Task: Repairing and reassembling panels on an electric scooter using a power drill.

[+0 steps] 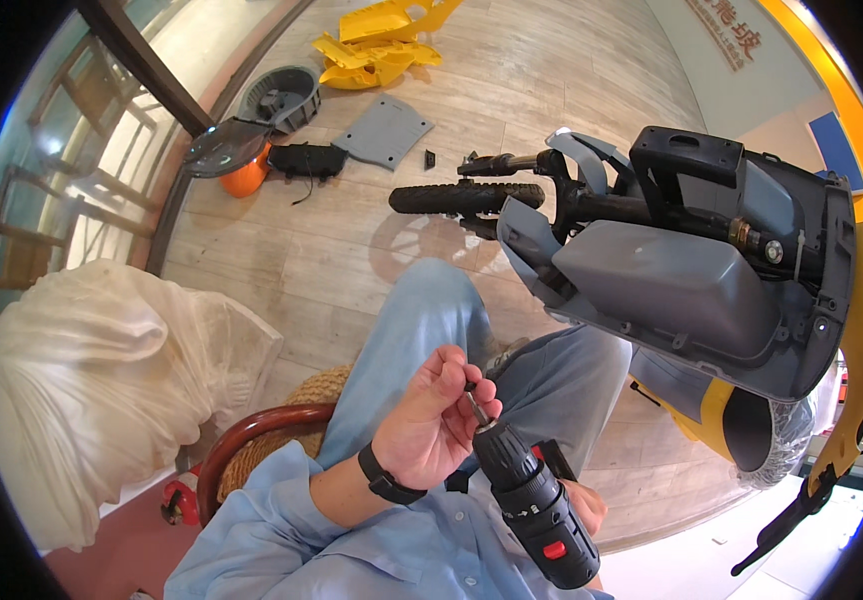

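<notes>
My right hand (585, 505) is wrapped round the grip of a black cordless drill (526, 490) with a red button. The drill is tilted, its chuck pointing up and away from me. A thin metal bit (478, 408) sticks out of the chuck. At its tip, my left hand (435, 412) pinches a small dark piece (470, 386) between thumb and finger; it looks like a screw, but is too small to be sure. Most of my right hand is hidden behind the drill. Both hands are above my lap.
Ahead on the right stands a partly stripped yellow and grey scooter (671, 280) with its wheel (466, 198) toward the middle. Yellow body panels (376, 60), a grey tub (281, 98), a flat grey cover (383, 131) and a black pouch (307, 160) lie on the floor. White draped cloth (91, 380) is left.
</notes>
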`<state>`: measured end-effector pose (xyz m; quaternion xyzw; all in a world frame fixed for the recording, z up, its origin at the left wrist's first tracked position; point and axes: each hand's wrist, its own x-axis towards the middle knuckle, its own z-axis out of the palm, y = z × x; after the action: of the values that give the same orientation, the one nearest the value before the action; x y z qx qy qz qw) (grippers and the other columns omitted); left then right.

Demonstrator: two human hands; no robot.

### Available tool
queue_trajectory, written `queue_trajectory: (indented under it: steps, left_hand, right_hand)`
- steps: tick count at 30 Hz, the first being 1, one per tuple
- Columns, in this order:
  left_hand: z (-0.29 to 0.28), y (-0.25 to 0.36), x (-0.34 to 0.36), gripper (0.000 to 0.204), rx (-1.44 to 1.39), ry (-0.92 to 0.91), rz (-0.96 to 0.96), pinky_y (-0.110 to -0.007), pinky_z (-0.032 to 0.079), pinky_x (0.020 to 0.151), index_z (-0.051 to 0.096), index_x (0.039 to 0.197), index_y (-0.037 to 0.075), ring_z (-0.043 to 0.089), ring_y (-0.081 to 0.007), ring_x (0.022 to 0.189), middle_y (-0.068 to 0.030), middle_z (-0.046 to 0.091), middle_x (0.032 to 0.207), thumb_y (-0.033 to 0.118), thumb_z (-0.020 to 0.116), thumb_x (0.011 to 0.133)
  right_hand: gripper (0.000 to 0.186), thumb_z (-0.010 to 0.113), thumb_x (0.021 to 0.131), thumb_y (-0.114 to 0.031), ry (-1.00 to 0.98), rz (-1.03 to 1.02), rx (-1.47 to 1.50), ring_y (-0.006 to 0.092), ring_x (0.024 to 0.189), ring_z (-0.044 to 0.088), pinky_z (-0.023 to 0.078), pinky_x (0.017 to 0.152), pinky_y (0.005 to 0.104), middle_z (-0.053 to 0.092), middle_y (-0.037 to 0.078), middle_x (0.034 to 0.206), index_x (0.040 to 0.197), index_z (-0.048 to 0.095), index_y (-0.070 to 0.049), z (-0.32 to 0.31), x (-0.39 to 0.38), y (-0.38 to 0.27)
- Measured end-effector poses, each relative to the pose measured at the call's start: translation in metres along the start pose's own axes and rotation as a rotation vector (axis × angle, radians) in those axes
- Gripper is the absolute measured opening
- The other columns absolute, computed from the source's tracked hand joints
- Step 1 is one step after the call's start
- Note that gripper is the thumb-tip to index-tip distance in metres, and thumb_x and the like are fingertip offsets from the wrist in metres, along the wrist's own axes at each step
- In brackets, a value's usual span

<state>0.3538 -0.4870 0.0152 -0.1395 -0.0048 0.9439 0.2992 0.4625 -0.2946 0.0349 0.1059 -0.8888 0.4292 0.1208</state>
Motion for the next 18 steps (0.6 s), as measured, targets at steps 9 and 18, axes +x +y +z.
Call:
queue_trajectory:
  steps: [9, 18]
  left_hand:
    - [-0.002, 0.008, 0.006, 0.028, 0.244, -0.085, 0.166, -0.036, 0.057, 0.079, 0.044, 0.106, 0.012, 0.064, -0.0183, 0.089, -0.0029, 0.061, 0.094, 0.016, 0.064, 0.086]
    - [-0.003, 0.008, 0.007, 0.034, 0.329, -0.002, 0.215, -0.032, 0.058, 0.071, 0.043, 0.103, 0.011, 0.066, -0.0193, 0.085, -0.0042, 0.062, 0.092, 0.015, 0.069, 0.082]
  right_hand:
    - [0.030, 0.068, 0.066, -0.007, -0.019, 0.048, 0.010, 0.0177, 0.047, 0.057, 0.044, 0.046, 0.0275, 0.061, 0.008, 0.063, 0.094, 0.064, 0.004, 0.001, -0.005, -0.004]
    - [0.029, 0.067, 0.065, -0.007, 0.000, 0.011, 0.011, 0.0165, 0.045, 0.054, 0.043, 0.045, 0.0273, 0.056, 0.007, 0.057, 0.092, 0.065, 0.005, 0.001, 0.000, 0.001]
